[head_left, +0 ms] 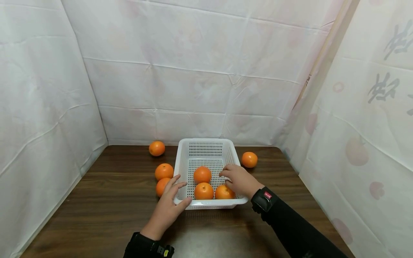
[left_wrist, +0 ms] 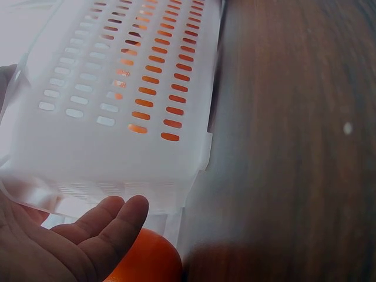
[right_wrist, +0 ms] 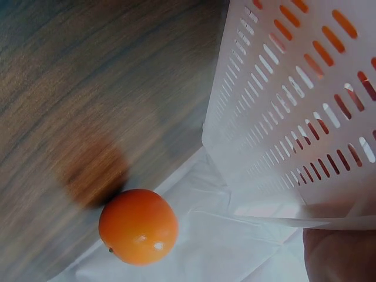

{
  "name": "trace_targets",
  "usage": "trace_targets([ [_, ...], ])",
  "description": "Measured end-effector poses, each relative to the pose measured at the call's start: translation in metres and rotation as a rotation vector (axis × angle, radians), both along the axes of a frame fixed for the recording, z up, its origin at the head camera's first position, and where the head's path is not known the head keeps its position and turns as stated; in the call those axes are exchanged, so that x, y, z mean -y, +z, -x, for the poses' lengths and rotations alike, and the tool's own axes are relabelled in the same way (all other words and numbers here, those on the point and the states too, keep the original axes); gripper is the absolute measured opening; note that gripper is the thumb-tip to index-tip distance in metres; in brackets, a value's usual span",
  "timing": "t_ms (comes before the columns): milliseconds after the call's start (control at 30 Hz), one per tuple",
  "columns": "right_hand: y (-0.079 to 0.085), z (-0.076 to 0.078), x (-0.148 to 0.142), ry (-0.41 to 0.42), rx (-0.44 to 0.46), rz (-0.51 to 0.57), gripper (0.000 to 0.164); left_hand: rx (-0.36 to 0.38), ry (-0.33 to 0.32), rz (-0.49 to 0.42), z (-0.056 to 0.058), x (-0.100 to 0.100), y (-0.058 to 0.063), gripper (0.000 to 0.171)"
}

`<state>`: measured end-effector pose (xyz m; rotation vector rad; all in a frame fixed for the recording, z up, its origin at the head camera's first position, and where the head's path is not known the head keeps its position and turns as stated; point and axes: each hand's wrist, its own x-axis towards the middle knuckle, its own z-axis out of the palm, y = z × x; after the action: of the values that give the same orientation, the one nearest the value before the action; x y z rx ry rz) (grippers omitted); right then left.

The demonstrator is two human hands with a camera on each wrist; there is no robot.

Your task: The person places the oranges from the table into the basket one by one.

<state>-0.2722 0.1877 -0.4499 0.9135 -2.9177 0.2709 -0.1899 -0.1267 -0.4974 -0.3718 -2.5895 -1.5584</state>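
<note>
3 glossy, round oranges (head_left: pixel 204 191) sit in a slotted white basket (head_left: pixel 211 203), left fingers (head_left: pixel 178 186) spread wide, right fingers (head_left: pixel 227 173) loosely curved.

No text can be read with certainty. Large grey characters (head_left: pixel 384 87) stand on the right-hand curtain (head_left: pixel 351 111), beyond the worktop's (head_left: pixel 106 200) right edge; their wording is not legible. A red label (head_left: pixel 267 195) with pale marks sits on the right wrist strap (head_left: pixel 260 202); the marks are too small to read.
</note>
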Motion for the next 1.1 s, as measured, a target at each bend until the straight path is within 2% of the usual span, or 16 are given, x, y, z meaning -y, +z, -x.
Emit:
trace_targets([
  [300,-0.005,-0.002,-0.002,-0.061,0.018,0.164,0.029,0.001,0.003,-0.008,-0.001,0.000,0.000,0.056],
  [533,-0.007,-0.007,-0.009,-0.145,-0.027,0.404,0.028,-0.002,0.004,-0.015,-0.001,-0.001,0.000,0.055],
  [633,-0.008,-0.008,-0.015,-0.199,-0.045,0.466,0.032,-0.012,0.002,-0.007,-0.001,-0.001,0.000,0.055],
  [767,-0.009,-0.005,-0.024,-0.259,-0.070,0.495,0.037,-0.017,0.001,-0.002,0.000,-0.002,0.001,0.054],
  [967,-0.011,0.004,-0.039,-0.309,-0.130,0.475,0.039,-0.005,0.006,0.007,0.000,-0.001,0.001,0.057],
  [1100,-0.013,0.014,-0.051,-0.371,-0.183,0.458,0.043,0.000,0.005,0.001,0.000,-0.001,0.002,0.056],
])
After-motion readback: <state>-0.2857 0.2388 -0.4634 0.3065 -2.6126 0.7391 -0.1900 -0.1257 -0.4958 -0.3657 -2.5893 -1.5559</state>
